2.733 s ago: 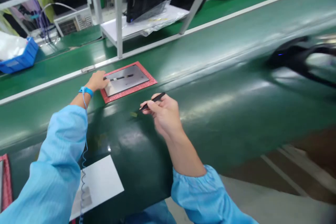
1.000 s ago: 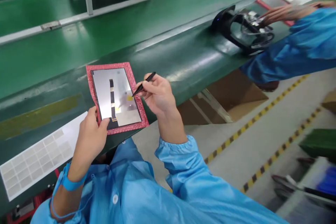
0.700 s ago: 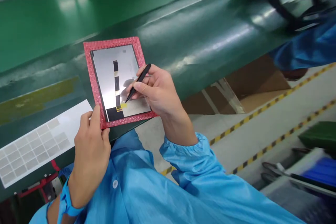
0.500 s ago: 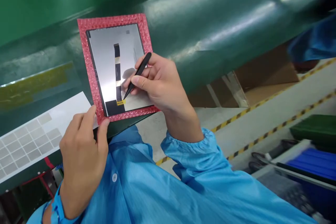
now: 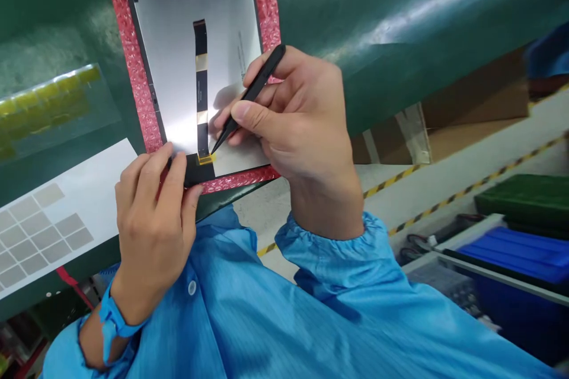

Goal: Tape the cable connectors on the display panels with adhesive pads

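My right hand (image 5: pixel 306 112) pinches a pair of black pointed tweezers (image 5: pixel 254 90), their tip down at a small piece of yellow tape (image 5: pixel 205 159). That tape lies at the lower end of a dark flex cable (image 5: pixel 202 92), which runs up the silvery back of a display panel (image 5: pixel 169 29). At the panel's lower left corner, my left hand (image 5: pixel 155 213) grips it, fingertips on top and thumb by the front edge. Pink bubble wrap (image 5: pixel 127 47) lies under the panel and sticks out around it.
A white sheet with grey squares (image 5: pixel 47 237) lies left of my left hand. Behind it is a clear sheet with yellow tape strips (image 5: pixel 48 100). A green mat (image 5: pixel 329 18) covers the bench. Right of the bench stand a cardboard box (image 5: pixel 475 112) and a blue bin (image 5: pixel 520 254).
The panel appears larger and higher in view. My left fingers have shifted from the bubble wrap corner onto the panel's corner. The tweezers' tip stays beside the yellow tape.
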Demonstrator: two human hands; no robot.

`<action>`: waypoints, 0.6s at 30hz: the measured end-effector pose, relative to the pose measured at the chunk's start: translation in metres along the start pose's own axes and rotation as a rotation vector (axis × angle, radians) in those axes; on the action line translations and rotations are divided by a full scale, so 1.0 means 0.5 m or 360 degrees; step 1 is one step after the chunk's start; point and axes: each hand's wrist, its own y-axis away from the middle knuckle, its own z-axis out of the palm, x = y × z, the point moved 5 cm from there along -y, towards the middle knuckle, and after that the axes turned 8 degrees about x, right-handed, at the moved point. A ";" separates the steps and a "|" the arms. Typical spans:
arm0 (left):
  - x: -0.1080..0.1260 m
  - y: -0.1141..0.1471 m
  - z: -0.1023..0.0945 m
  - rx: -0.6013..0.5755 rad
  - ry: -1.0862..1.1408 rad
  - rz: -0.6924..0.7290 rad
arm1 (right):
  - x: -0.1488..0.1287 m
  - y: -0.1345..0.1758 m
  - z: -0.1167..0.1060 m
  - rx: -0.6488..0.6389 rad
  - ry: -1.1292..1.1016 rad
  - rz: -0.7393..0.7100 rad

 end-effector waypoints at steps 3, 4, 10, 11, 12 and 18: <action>-0.007 0.003 0.005 0.0001 0.0018 -0.0035 | -0.001 0.002 0.001 0.0026 0.0012 0.0019; -0.008 0.004 0.004 -0.0003 0.0022 -0.0038 | -0.002 0.002 0.001 0.0036 0.0017 0.0028; -0.008 0.002 0.001 -0.0024 0.0041 -0.0064 | -0.008 0.001 0.008 0.0076 0.0007 0.0003; -0.008 0.002 0.001 -0.0021 0.0041 -0.0064 | -0.008 0.000 0.009 0.0079 0.0000 -0.0006; -0.007 0.002 0.002 -0.0019 0.0042 -0.0062 | -0.008 0.000 0.009 0.0083 -0.0005 -0.0012; -0.008 0.004 0.002 -0.0031 0.0051 -0.0071 | -0.016 0.008 0.008 0.0137 0.0011 -0.0005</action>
